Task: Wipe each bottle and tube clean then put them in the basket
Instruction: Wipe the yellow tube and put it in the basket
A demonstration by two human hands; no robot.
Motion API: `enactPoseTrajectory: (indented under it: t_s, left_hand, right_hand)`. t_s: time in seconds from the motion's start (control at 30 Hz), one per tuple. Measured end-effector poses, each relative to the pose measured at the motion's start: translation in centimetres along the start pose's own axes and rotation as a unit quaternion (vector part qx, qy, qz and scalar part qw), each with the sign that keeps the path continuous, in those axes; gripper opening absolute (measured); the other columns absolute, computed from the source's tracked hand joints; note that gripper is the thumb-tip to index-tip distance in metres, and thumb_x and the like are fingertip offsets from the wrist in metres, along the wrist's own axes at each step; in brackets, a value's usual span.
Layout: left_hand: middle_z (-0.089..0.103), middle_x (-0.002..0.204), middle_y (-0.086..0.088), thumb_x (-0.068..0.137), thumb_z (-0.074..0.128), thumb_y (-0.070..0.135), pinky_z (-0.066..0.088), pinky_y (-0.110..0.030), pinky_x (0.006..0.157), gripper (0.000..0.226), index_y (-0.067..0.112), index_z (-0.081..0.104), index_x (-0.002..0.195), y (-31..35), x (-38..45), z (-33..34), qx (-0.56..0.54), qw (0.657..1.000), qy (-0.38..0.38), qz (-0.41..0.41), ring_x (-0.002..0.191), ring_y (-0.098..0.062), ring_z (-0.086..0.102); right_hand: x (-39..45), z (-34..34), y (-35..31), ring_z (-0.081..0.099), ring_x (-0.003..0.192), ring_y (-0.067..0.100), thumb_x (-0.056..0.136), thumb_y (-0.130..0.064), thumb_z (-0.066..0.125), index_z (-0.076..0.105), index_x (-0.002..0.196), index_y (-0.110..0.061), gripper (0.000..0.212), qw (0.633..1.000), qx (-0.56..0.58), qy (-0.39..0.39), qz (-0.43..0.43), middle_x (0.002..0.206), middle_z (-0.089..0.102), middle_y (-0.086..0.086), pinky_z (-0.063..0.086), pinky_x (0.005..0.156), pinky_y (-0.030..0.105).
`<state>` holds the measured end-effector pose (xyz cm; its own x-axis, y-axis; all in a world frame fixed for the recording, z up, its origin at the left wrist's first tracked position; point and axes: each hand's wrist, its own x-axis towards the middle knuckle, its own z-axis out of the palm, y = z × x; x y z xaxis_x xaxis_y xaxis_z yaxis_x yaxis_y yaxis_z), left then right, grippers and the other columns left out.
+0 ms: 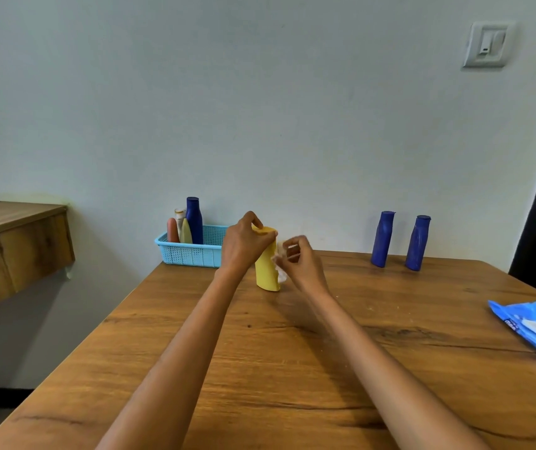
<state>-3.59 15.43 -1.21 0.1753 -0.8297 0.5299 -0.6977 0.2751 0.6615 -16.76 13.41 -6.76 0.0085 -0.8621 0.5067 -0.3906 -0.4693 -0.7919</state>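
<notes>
While the left hand [244, 243] pinches the top of the upright yellow plastic bottle [266, 266] at the table's far middle, fingers closed over its cap end, the right hand [296, 259] holds a crumpled white wipe [280, 271] against the bottle's right side, fingers curled around it. The bottle appears to stand on the brown wooden table [292, 352], so a hard sideways rub could probably tip it or slide its base if the top grip loosens. Just to its far left sits the light blue perforated plastic basket [192, 251], already holding a dark blue bottle [194, 220], an orange tube [172, 230], a pale yellow tube [186, 232] and a whitish one. Two dark blue bottles [383, 238] wait well apart at far right. A blue wipes packet [532, 326] lies at the right edge; nothing blocks the way to the basket.
</notes>
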Motion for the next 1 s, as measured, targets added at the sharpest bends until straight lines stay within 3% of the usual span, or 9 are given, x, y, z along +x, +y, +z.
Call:
enactPoseTrajectory:
  t_s: [0.1, 0.2, 0.3, 0.47, 0.57, 0.63, 0.73, 0.83, 1.0]
  left_hand:
    - [0.064, 0.095, -0.009, 0.080, 0.067, 0.038, 0.052, -0.036, 0.076, 0.040, 0.013, 0.058, 0.110, 0.0, 0.1, -0.1, -0.005, 1.000, -0.002, -0.005, 0.087, -0.022, 0.059]
    - [0.066, 0.104, -0.010, 0.079, 0.067, 0.036, 0.051, -0.035, 0.079, 0.040, 0.011, 0.064, 0.110, 0.1, 0.1, -0.1, -0.013, 1.000, 0.005, -0.007, 0.094, -0.024, 0.061]
    - [0.067, 0.107, -0.010, 0.078, 0.069, 0.036, 0.051, -0.034, 0.081, 0.042, 0.010, 0.066, 0.111, 0.2, 0.0, 0.0, -0.021, 1.000, 0.009, -0.008, 0.097, -0.023, 0.061]
    - [0.067, 0.109, -0.010, 0.078, 0.069, 0.037, 0.051, -0.032, 0.078, 0.042, 0.010, 0.066, 0.110, 0.4, -0.1, 0.3, -0.023, 0.999, 0.022, -0.015, 0.097, -0.024, 0.061]
    - [0.066, 0.110, -0.010, 0.080, 0.069, 0.036, 0.049, -0.031, 0.076, 0.042, 0.009, 0.065, 0.112, 0.5, -0.3, 0.4, -0.019, 0.999, 0.025, -0.015, 0.097, -0.024, 0.060]
    - [0.065, 0.110, -0.011, 0.080, 0.068, 0.035, 0.051, -0.034, 0.080, 0.041, 0.009, 0.064, 0.112, 0.4, -0.3, 0.3, -0.028, 0.999, 0.031, -0.025, 0.099, -0.025, 0.060]
    - [0.066, 0.112, -0.010, 0.079, 0.069, 0.036, 0.051, -0.038, 0.087, 0.040, 0.011, 0.066, 0.110, 0.0, 0.0, 0.1, -0.056, 0.996, 0.039, -0.055, 0.103, -0.026, 0.059]
    - [0.067, 0.111, -0.008, 0.079, 0.068, 0.037, 0.049, -0.033, 0.086, 0.040, 0.011, 0.067, 0.109, 0.4, 0.1, -0.1, -0.072, 0.993, 0.064, -0.064, 0.104, -0.025, 0.060]
    - [0.067, 0.114, -0.009, 0.079, 0.067, 0.038, 0.044, -0.031, 0.086, 0.046, 0.013, 0.064, 0.117, 0.8, 0.5, -1.2, -0.093, 0.987, 0.107, -0.079, 0.106, -0.025, 0.060]
  right_hand:
    - [1.0, 0.0, -2.0, 0.058, 0.079, 0.005, 0.085, -0.019, 0.068, 0.059, 0.112, -0.016, 0.028, 0.997, 0.032, 0.066, -0.040, 0.091, 0.061, -0.004, 0.050, 0.066, 0.017]
    - [1.1, 0.9, -2.0, 0.058, 0.082, 0.010, 0.088, -0.021, 0.064, 0.068, 0.103, -0.012, 0.018, 0.994, 0.003, 0.092, -0.056, 0.099, 0.065, 0.005, 0.046, 0.066, 0.016]
    - [0.5, 1.3, -0.6, 0.058, 0.075, 0.013, 0.083, -0.028, 0.069, 0.070, 0.092, -0.008, 0.021, 0.999, -0.014, 0.047, -0.017, 0.086, 0.066, 0.003, 0.038, 0.056, 0.015]
    - [-0.6, 0.7, 1.5, 0.055, 0.075, 0.013, 0.076, -0.034, 0.075, 0.067, 0.084, -0.008, 0.028, 0.992, -0.078, -0.045, 0.083, 0.078, 0.062, 0.000, 0.038, 0.061, 0.025]
    - [-0.7, 0.3, 2.0, 0.053, 0.077, 0.015, 0.076, -0.033, 0.075, 0.057, 0.068, -0.017, 0.026, 0.982, -0.131, -0.085, 0.108, 0.079, 0.061, 0.002, 0.036, 0.061, 0.026]
    - [-0.5, 0.0, 1.5, 0.054, 0.085, 0.014, 0.077, -0.031, 0.075, 0.066, 0.087, -0.014, 0.022, 0.984, -0.107, -0.089, 0.111, 0.094, 0.066, 0.005, 0.039, 0.068, 0.025]
    - [0.0, -0.5, -0.1, 0.054, 0.092, 0.009, 0.079, -0.024, 0.074, 0.062, 0.118, -0.015, 0.042, 0.997, -0.009, -0.051, 0.059, 0.112, 0.061, 0.004, 0.042, 0.072, 0.018]
    - [0.2, -0.1, -1.6, 0.054, 0.095, 0.010, 0.083, -0.024, 0.069, 0.063, 0.119, -0.018, 0.037, 1.000, 0.019, 0.003, -0.021, 0.108, 0.055, 0.000, 0.043, 0.071, 0.012]
    - [-0.5, 1.0, -1.1, 0.055, 0.097, 0.010, 0.083, -0.026, 0.070, 0.066, 0.112, -0.012, 0.032, 0.998, 0.061, 0.025, 0.004, 0.108, 0.057, 0.000, 0.049, 0.084, 0.029]
